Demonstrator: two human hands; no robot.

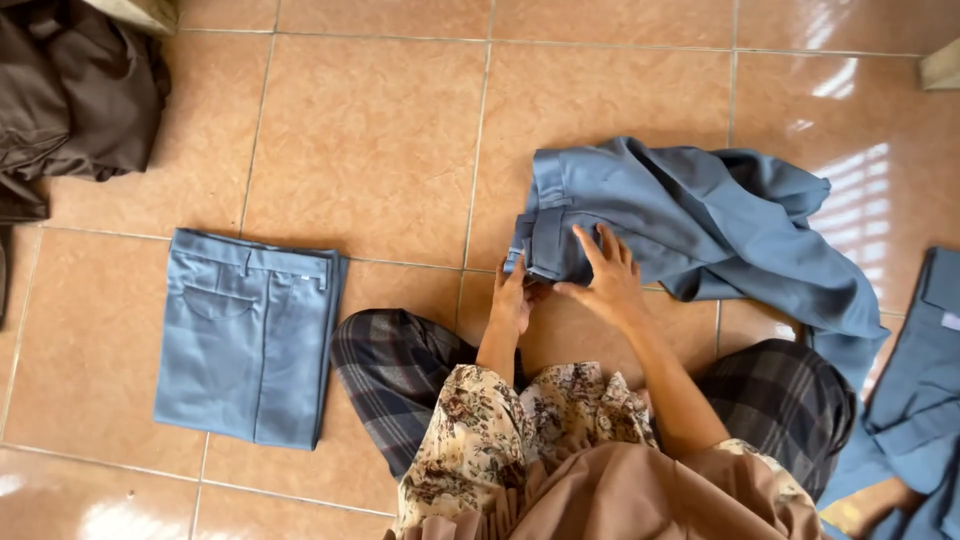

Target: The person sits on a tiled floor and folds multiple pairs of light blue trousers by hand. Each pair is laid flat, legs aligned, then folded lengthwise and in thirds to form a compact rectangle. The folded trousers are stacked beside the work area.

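Observation:
A pair of grey-blue trousers [700, 225] lies crumpled on the tiled floor in front of me, waistband toward the left. My left hand [512, 300] pinches the near corner of the waistband. My right hand [607, 275] rests flat on the cloth just right of the waistband, fingers spread. A second pair of grey-blue trousers [245, 340] lies neatly folded to my left, back pocket up. I sit cross-legged in plaid trousers and a floral top.
Dark brown cloth [70, 95] is heaped at the top left. More grey-blue garments [920, 400] lie at the right edge. The floor is glossy orange-brown tile [370, 140] with window glare at the right.

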